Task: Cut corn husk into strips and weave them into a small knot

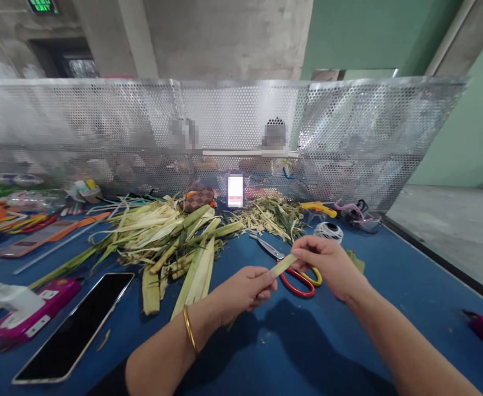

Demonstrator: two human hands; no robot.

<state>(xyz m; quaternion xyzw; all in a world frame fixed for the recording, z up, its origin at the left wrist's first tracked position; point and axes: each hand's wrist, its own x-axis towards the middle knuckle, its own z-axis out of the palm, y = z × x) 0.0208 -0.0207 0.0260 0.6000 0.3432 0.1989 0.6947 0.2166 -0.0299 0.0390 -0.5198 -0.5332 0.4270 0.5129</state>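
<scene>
Between my two hands stretches a short pale green strip of husk or leaf (283, 266). My left hand (252, 289), with a gold bangle (190, 329) on its wrist, pinches the lower left end. The upper right end is gripped by the fingertips of my right hand (322, 257). Under and behind the strip lie red-handled scissors (299, 285) with yellow on the far handle, blades pointing up and left. Partly hidden behind my right wrist is another green leaf piece (356, 260). A large heap of husk leaves (159, 231) lies beyond my left hand.
A black-screened phone (78, 324) and a magenta power strip (39, 308) lie at left. Beyond are leaf scraps (276, 216), a white string ball (329, 231), a yellow-handled tool (319, 208) and a lit phone screen (235, 190). A perforated metal partition (241, 104) borders the blue table (415, 297).
</scene>
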